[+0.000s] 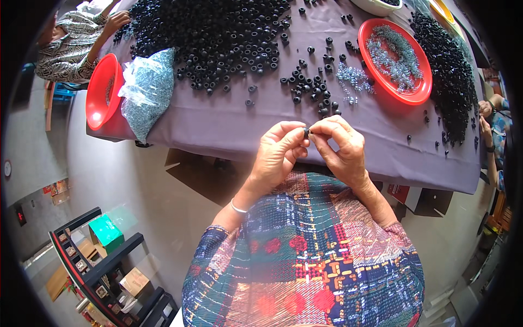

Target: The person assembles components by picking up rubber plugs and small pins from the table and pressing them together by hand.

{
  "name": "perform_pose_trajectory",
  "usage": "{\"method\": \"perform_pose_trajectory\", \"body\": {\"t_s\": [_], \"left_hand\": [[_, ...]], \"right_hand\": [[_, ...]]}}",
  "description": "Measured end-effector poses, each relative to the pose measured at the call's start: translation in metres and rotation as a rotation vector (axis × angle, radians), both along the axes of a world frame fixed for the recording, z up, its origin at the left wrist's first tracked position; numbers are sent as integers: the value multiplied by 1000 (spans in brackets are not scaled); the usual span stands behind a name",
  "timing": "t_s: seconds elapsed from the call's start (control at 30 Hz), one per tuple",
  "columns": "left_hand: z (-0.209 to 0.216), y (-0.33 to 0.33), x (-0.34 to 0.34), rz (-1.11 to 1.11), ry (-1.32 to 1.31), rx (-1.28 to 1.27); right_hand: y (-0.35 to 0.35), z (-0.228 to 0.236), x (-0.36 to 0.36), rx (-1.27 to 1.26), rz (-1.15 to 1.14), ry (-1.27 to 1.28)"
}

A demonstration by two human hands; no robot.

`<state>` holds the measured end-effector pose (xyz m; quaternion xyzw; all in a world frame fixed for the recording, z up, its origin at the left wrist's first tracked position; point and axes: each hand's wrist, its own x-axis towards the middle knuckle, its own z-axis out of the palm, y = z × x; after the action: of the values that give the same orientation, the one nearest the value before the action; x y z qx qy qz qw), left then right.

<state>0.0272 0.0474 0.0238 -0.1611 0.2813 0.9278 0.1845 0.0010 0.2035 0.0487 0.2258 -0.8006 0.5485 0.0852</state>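
Black and tiny, the ring [306, 131] I see pinched between the fingertips of my left hand [279, 154] and right hand [340, 146], above the counter [229, 122] edge, looks light, stiff and easy to drop, so each narrow grip belongs on its outer rim.

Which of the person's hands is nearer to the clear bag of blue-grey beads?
Left. The left hand is to the right of the clear bag of blue-grey beads and nearer the table edge. The right hand is farther right, beyond the left.
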Motion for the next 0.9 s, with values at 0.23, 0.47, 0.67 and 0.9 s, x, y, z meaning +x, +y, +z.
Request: {"method": "perform_pose_trajectory", "body": {"t_s": [0.23, 0.47, 0.67, 0.9], "left_hand": [[-4, -2, 3, 11, 33, -64], [-6, -9, -3, -69, 93, -102], [1, -18, -1, -256, 31, -123], [8, -19, 15, -364, -88, -101]], "right_hand": [[0, -8, 3, -3, 15, -33], [13, -2, -16, -2, 246, -290], [22, -2, -43, 79, 726, -329], [21, 3, -20, 122, 744, -208]]}}
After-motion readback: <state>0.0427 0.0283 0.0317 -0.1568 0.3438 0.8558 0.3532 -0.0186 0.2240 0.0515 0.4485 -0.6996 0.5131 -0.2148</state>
